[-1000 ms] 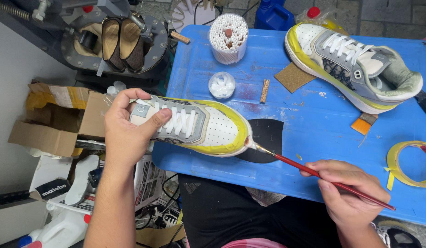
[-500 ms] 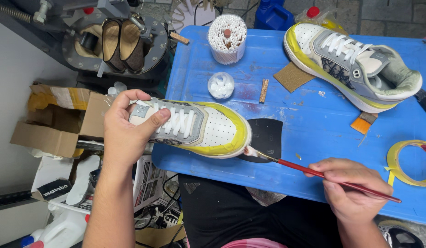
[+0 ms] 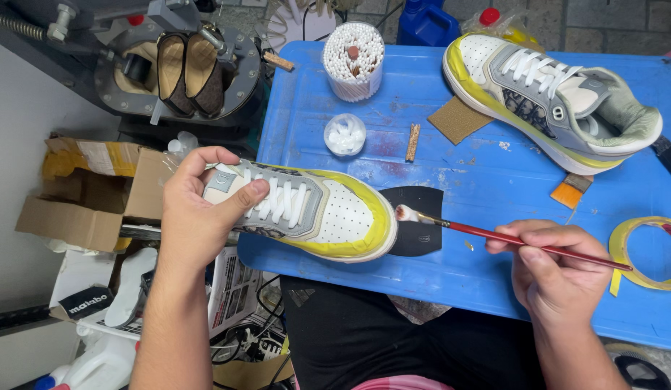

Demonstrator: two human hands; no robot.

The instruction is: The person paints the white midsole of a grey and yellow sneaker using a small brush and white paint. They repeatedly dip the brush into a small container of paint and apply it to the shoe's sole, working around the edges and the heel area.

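Note:
My left hand (image 3: 198, 217) grips the heel end of a white and grey sneaker (image 3: 314, 211) with yellow tape masking its sole, holding it over the near left edge of the blue table (image 3: 451, 274). My right hand (image 3: 559, 271) holds a thin red-handled paintbrush (image 3: 509, 236). Its white-loaded tip sits just off the sneaker's toe, above a black insole piece (image 3: 416, 227) lying on the table.
The matching sneaker (image 3: 552, 97) lies at the table's far right. A tub of cotton swabs (image 3: 353, 59), a small clear cup (image 3: 345, 134), a cardboard square (image 3: 458, 119), a roll of yellow tape (image 3: 650, 253) are on the table. A shoe machine (image 3: 180, 68) and cardboard box (image 3: 89, 195) stand left.
The brush tip has pulled away from the sneaker's toe edge and moved slightly right and up. My left hand keeps the sneaker in the same place.

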